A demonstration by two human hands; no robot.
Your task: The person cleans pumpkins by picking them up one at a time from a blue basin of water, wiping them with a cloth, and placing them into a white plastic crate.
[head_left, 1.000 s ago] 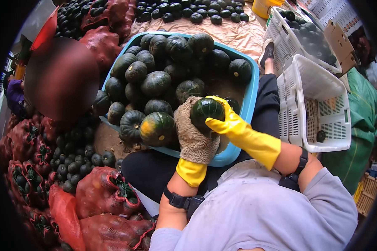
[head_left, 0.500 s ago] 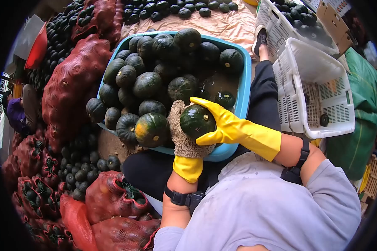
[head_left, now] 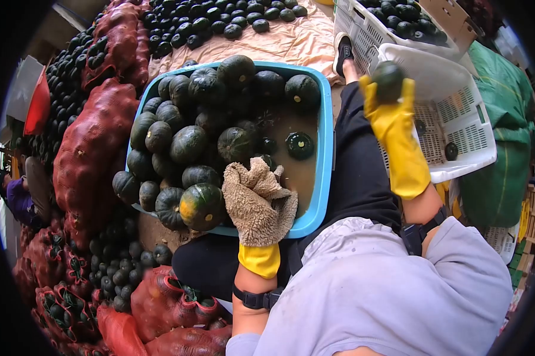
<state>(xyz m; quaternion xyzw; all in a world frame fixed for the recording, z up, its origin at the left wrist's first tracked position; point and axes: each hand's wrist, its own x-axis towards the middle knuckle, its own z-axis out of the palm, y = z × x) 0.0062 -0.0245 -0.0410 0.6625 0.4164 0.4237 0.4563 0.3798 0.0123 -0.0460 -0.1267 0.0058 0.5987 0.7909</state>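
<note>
My right hand, in a yellow rubber glove, is closed around a dark green kabocha squash near the left rim of a white plastic crate. Both are slightly blurred. A tan terry towel covers my left hand, whose fingers are hidden; only the yellow cuff shows. That hand and towel are over the near edge of a blue basin. Many squashes are heaped in the basin, several rising above its rim. One squash sits in murky water on the right side. A squash with an orange patch rests beside the towel.
Two squashes lie in the white crate. Behind it stands another crate filled with squashes. Red mesh sacks line the left, with loose squashes among them. Rows of squashes lie beyond a pinkish cloth. A green sack stands right.
My right hand has taken the squash away from the towel, up and right toward the white crate. My left hand stays at the basin with the towel. The view has shifted slightly.
</note>
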